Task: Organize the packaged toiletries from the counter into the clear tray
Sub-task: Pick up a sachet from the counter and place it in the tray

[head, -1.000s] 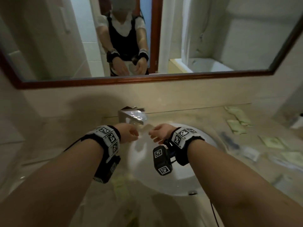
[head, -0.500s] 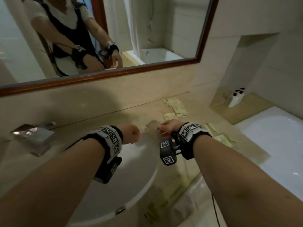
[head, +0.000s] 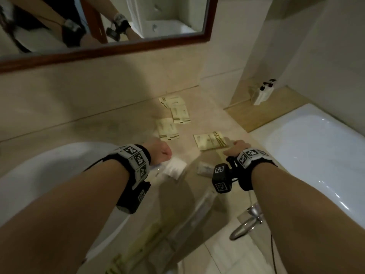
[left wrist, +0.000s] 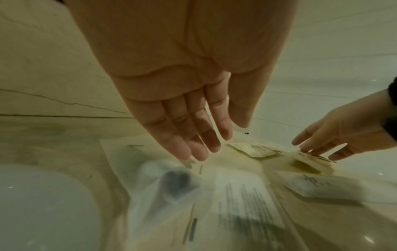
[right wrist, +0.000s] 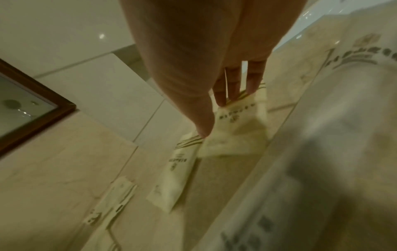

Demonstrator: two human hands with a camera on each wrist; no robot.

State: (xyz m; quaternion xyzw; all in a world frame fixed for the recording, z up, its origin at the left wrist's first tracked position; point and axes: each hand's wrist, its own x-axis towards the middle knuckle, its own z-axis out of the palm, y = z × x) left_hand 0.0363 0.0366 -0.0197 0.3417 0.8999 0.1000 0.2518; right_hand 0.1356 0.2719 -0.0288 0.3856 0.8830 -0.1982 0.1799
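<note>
Several cream packets lie on the beige counter (head: 118,123): a striped one (head: 209,140) and others further back (head: 167,128) (head: 180,114). My right hand (head: 236,146) reaches that striped packet (right wrist: 236,122), and its straight fingertips (right wrist: 234,95) touch the packet's striped end. My left hand (left wrist: 217,141) hovers open, fingers straight, just above a clear packet with a dark item (left wrist: 171,185) beside a white printed packet (head: 174,169). It holds nothing. The clear tray (head: 197,206) sits near the counter's front edge, blurred, with packets inside.
The white sink basin (head: 49,175) is at the left and a white bathtub (head: 316,155) at the right, with its chrome tap (head: 246,224) below my right arm. Pump bottles (head: 262,93) stand on a far ledge. A wood-framed mirror (head: 138,48) hangs above.
The view has swung right from the sink to the packets. Both hands moved right and down from over the basin, and the right hand now touches the striped packet.
</note>
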